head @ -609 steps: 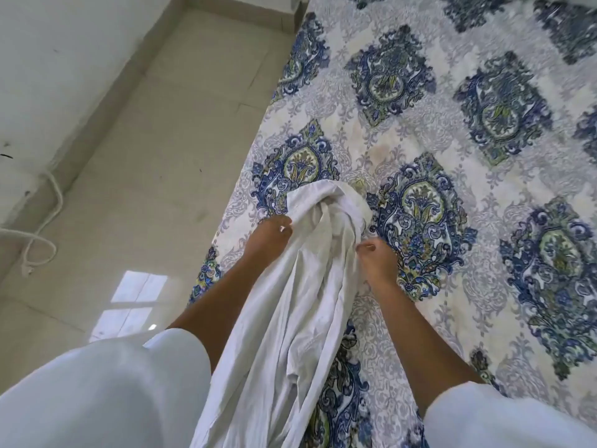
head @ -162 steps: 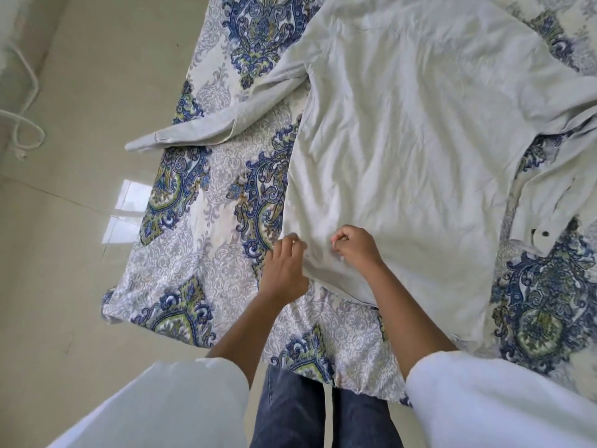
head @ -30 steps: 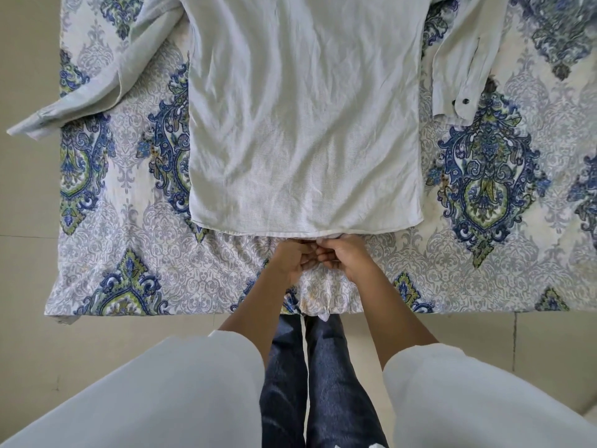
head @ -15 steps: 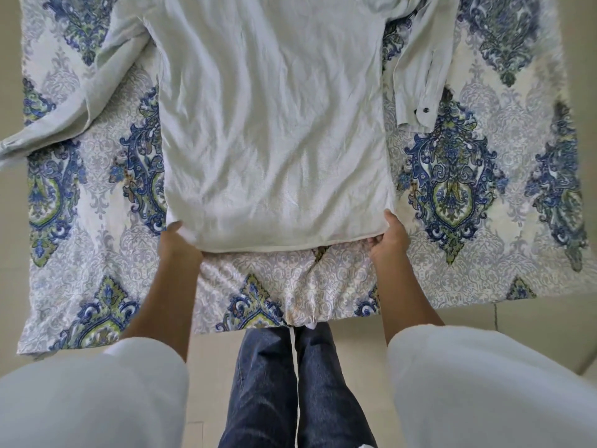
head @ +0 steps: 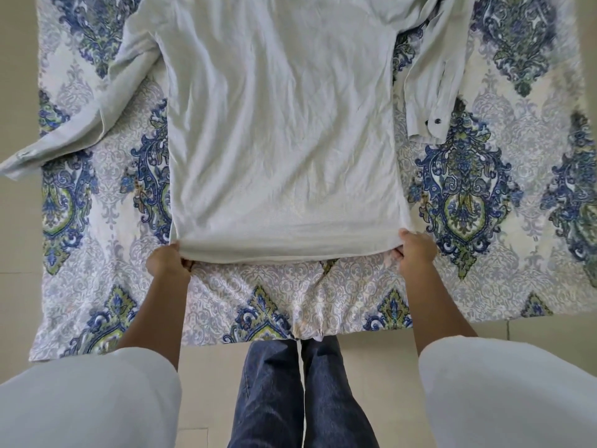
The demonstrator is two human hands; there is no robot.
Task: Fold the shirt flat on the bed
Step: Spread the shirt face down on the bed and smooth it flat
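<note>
So the white long-sleeved shirt [head: 281, 130] is spread out on the bed [head: 517, 270], which has a blue and green medallion-print cover, and it's lying lengthwise straight away from the person: hem closest to them, collar end running off the top of the view. It's wrinkled but mostly flat. The left hand [head: 168, 262] has the near left corner of the hem pinched, fingers curled around the fabric edge, and the right hand [head: 416, 251] has the near right corner gripped the same way, so the hem is pulled into a straight band between the two hands and looks lifted just a bit off the cover. The left sleeve [head: 80, 127] angles out and its cuff hangs past the side edge of the bed, over the tiled floor [head: 16, 221]. The right sleeve [head: 436, 79] lies doubled up beside the body with a dark cuff button showing. The person stands right against the near edge in blue jeans [head: 300, 392].
</note>
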